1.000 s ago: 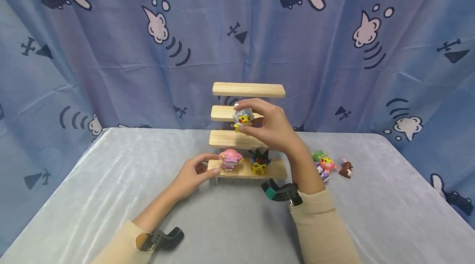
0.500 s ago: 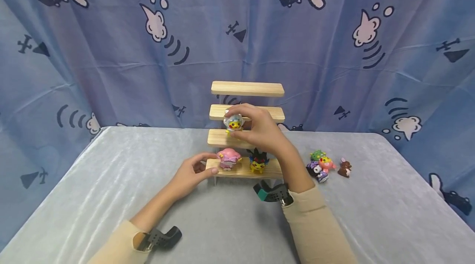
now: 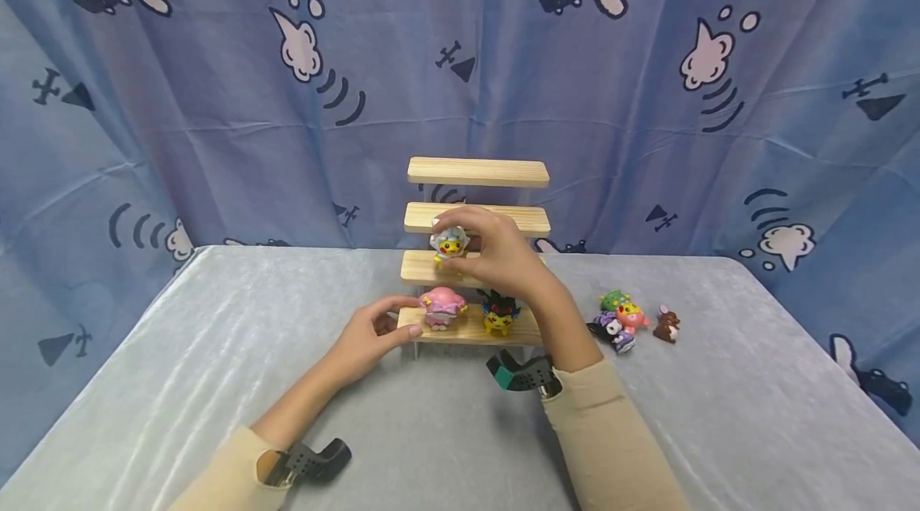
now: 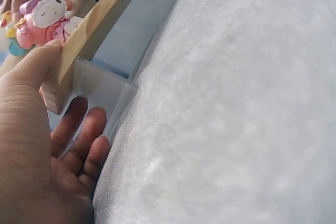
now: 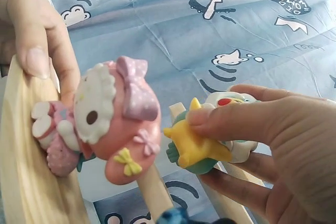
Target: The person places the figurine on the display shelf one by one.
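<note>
My right hand pinches a small yellow Pikachu figurine in a white hood between thumb and fingers. It is upright at the left part of the second step from the bottom of a wooden display stand; whether its feet touch the wood I cannot tell. My left hand grips the left end of the bottom step, thumb in front. Beside that thumb stands a pink figurine with a bow. To its right on the same step is a yellow figurine with a dark hood.
Right of the stand, several figurines lie bunched on the pale cloth-covered table. A brown mouse-like figurine stands just beside them. Clear supports hold up the steps. Behind hangs a blue patterned curtain.
My right hand has moved left and down with the Pikachu figurine, from before the third step to the second step's left part. My left hand keeps its grip on the bottom step.
</note>
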A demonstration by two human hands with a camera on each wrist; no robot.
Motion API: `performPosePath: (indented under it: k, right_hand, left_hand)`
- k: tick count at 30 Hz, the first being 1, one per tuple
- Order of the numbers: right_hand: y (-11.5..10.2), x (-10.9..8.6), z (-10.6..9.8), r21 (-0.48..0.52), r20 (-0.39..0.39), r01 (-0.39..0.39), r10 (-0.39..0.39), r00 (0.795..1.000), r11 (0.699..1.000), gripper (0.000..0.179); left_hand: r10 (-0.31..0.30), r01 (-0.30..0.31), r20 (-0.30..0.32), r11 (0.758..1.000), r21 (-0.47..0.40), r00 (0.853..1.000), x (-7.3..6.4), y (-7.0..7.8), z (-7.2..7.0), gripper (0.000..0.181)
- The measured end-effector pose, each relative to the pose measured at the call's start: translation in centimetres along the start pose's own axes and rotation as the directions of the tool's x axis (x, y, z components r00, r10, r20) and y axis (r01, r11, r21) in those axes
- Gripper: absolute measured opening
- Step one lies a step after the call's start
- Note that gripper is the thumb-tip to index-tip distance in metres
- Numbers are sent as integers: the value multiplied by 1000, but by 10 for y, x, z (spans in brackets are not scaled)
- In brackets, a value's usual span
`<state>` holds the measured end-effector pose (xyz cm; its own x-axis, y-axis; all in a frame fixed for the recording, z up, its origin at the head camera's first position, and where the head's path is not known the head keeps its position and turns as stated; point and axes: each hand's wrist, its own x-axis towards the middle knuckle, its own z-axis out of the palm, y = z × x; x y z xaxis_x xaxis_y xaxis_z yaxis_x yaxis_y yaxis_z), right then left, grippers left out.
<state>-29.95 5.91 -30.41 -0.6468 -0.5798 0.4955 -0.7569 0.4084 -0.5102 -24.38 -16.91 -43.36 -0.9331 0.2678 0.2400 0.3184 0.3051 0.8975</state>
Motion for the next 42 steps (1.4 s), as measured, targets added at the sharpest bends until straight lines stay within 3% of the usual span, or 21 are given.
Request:
performPosePath:
  k: [11,42]
  right_hand:
    - [3,2,4,-55,4,9,-8,1000,998,38]
    - [6,-1,4,-76,29,-3,6,1000,997,40]
  left_hand:
    - [-11,11,-3,1000,12,1000,-1,1,-3,36]
    - [-7,7,-1,1000,9,1000,1,-1,0,36]
